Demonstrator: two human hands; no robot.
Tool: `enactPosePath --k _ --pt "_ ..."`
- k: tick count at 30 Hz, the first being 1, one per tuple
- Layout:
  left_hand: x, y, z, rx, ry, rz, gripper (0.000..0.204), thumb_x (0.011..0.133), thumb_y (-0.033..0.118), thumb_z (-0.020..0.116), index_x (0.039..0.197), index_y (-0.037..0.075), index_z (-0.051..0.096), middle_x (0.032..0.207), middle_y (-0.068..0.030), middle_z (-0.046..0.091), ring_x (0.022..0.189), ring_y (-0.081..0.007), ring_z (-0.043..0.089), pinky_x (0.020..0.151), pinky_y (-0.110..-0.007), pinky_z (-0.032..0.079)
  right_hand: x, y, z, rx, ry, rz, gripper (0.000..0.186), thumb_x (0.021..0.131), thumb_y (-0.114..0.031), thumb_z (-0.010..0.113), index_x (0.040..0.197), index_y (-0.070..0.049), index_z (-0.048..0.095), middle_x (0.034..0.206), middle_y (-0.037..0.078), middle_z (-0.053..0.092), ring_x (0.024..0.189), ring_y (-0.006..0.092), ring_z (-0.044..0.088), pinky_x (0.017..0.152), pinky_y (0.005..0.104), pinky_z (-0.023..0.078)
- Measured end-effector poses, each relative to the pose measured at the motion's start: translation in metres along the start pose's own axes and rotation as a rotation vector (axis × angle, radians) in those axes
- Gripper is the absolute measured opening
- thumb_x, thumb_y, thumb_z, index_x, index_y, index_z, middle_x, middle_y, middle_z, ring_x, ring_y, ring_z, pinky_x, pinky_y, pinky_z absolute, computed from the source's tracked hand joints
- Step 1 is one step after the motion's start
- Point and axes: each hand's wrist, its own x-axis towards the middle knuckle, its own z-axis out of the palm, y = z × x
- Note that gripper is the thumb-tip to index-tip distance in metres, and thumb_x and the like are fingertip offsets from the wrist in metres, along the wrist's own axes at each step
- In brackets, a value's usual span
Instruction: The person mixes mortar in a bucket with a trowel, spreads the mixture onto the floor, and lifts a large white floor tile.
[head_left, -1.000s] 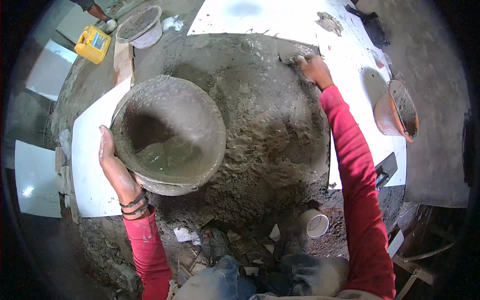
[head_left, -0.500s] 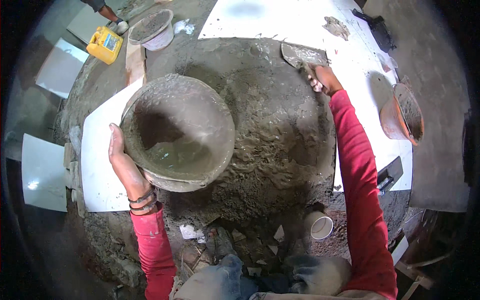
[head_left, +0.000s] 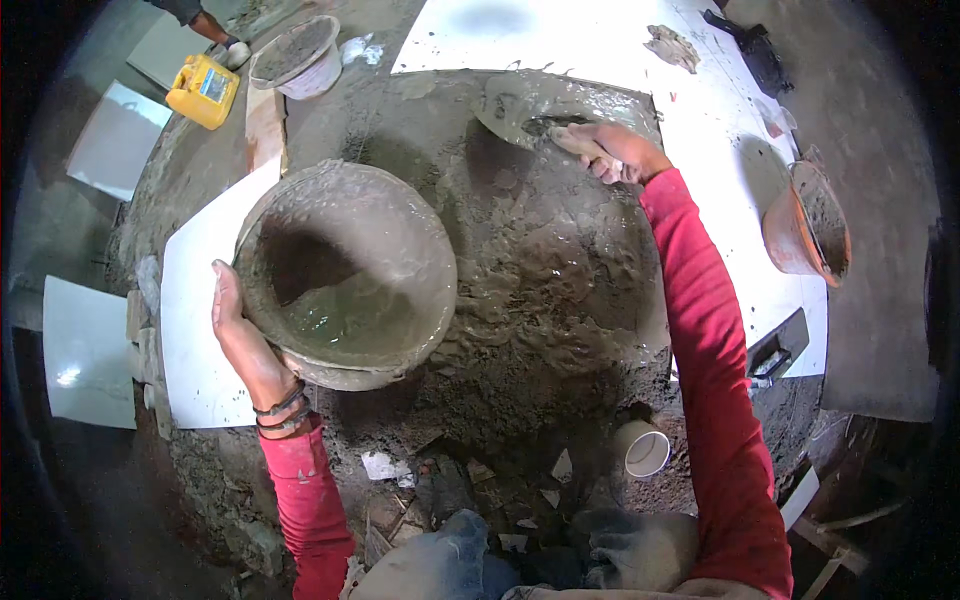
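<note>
My left hand (head_left: 248,348) grips the outer side of a mortar-smeared bucket (head_left: 405,235). The bucket is tilted so that its mouth faces me, and murky grey water lies in its lower part. In my right hand (head_left: 622,155), fingers wrapped round the handle, is a trowel (head_left: 508,108). Its blade is at the far edge of a wet mortar bed (head_left: 560,265) and is coated in wet grey slurry. The mortar is smoother at the far side and lumpy nearer to me.
White tiles (head_left: 540,35) border the mortar at the back, left and right. An orange bucket (head_left: 788,235) and a black-handled tool (head_left: 778,350) are on the right. A yellow jerrycan (head_left: 203,92) and a pale bucket (head_left: 318,75) stand far left, near another person's leg (head_left: 208,25). A white cup (head_left: 646,450) lies near my knees.
My right hand has swept the trowel leftward along the far edge of the mortar. The bucket, still held by my left hand, has shifted slightly in view.
</note>
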Motion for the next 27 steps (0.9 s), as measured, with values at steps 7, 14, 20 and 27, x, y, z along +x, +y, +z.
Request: enactPosePath --k 7,14,20,27 --pt "-0.005 0.007 0.001 0.051 0.049 0.017 0.05 0.102 0.039 0.043 0.124 -0.005 0.055 0.121 -0.0146 0.06 0.107 -0.0245 0.06 0.095 -0.037 0.046 -0.085 0.043 -0.039 0.015 0.329 -0.191 0.038 0.101 -0.029 0.046 0.129 -0.006 0.053 0.065 -0.001 0.053 0.042 0.0039 0.042 0.031 0.0191 0.034" --pt "-0.003 -0.003 0.015 0.042 0.008 0.069 0.051 0.102 0.037 0.043 0.125 -0.007 0.054 0.121 -0.0139 0.06 0.107 -0.0233 0.059 0.096 -0.036 0.045 -0.043 0.068 -0.048 -0.43 0.781 -0.289 0.036 0.094 -0.022 0.057 0.124 -0.001 0.057 0.061 0.005 0.058 0.039 0.0103 0.049 0.035 0.0263 0.041" --pt "0.022 -0.016 0.025 0.232 0.018 0.295 0.038 0.097 0.019 0.056 0.12 -0.01 0.06 0.123 -0.0148 0.062 0.117 -0.0213 0.054 0.105 -0.033 0.037 -0.146 0.054 0.036 -0.289 0.559 -0.317 0.038 0.093 -0.039 0.061 0.11 -0.005 0.067 0.059 -0.004 0.05 0.04 0.0033 0.039 0.036 0.0208 0.027" --pt "0.037 0.0 0.072 0.418 -0.161 0.495 0.035 0.094 0.027 0.063 0.073 0.0 0.057 0.066 0.007 0.044 0.066 -0.0052 0.037 0.058 -0.026 0.035 -0.182 0.002 0.101 -1.214 0.463 -0.942 0.031 0.09 -0.017 0.062 0.121 -0.013 0.059 0.094 0.007 0.069 0.055 0.0187 0.059 0.049 0.0289 0.046"
